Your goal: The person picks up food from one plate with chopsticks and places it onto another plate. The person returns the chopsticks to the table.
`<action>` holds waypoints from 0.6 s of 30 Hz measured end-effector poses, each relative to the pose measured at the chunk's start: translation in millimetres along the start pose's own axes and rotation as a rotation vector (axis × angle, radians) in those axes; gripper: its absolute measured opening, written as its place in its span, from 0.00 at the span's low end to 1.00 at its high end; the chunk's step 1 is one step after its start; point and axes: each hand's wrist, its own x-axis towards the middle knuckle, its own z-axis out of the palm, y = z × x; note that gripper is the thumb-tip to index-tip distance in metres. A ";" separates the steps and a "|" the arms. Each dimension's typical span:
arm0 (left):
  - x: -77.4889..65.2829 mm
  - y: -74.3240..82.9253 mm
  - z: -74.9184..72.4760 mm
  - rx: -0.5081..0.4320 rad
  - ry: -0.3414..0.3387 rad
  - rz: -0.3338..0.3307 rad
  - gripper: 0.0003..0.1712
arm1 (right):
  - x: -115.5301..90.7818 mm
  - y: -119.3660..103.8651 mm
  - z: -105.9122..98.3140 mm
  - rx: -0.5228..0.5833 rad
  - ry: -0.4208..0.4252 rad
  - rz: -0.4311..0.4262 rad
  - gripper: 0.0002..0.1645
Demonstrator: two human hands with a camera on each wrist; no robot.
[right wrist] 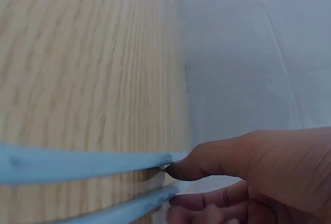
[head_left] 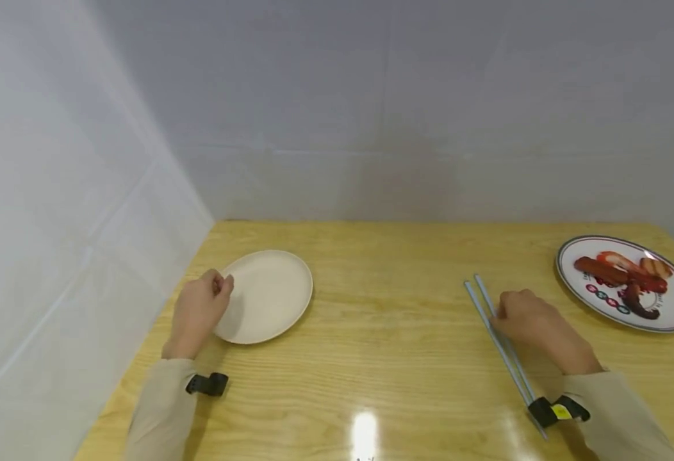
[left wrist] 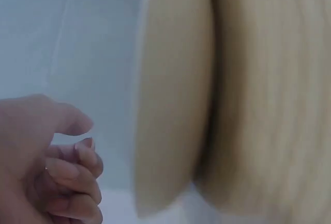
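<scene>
Over the left edge of a cream plate [head_left: 270, 296] is my left hand [head_left: 197, 314]. Its fingers are loosely curled, with a gap between thumb and index finger. In the left wrist view nothing is between those fingers [left wrist: 77, 175], and the plate [left wrist: 173, 94] stands apart from them. Two light blue chopsticks [head_left: 510, 358] lie side by side on the table at the right. My right hand [head_left: 539, 326] holds them near the middle with thumb and curled fingers. The right wrist view shows the thumb [right wrist: 207, 162] against the chopsticks [right wrist: 77, 164]; the exact grip is partly hidden.
A white oval plate [head_left: 585, 307] printed with pictures of food stands at the far right, beyond the right hand. The wooden table [head_left: 383, 307] ends at a pale sheet [head_left: 314, 128] behind, and another sheet hangs along the left side.
</scene>
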 end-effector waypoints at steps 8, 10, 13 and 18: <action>-2.7 -37.5 -8.1 0.025 -0.140 -0.274 0.28 | 1.7 -9.3 0.0 0.136 -0.071 -0.004 0.24; -3.0 -43.3 -8.9 0.024 -0.190 -0.303 0.30 | 1.1 -10.7 0.3 0.138 -0.072 -0.019 0.23; -3.4 -49.5 -8.2 0.016 -0.245 -0.296 0.31 | 0.5 -13.3 1.2 0.135 -0.073 -0.032 0.16; -1.8 -51.2 -4.7 -0.015 -0.311 -0.159 0.28 | 1.1 -16.6 3.5 0.120 -0.090 -0.003 0.13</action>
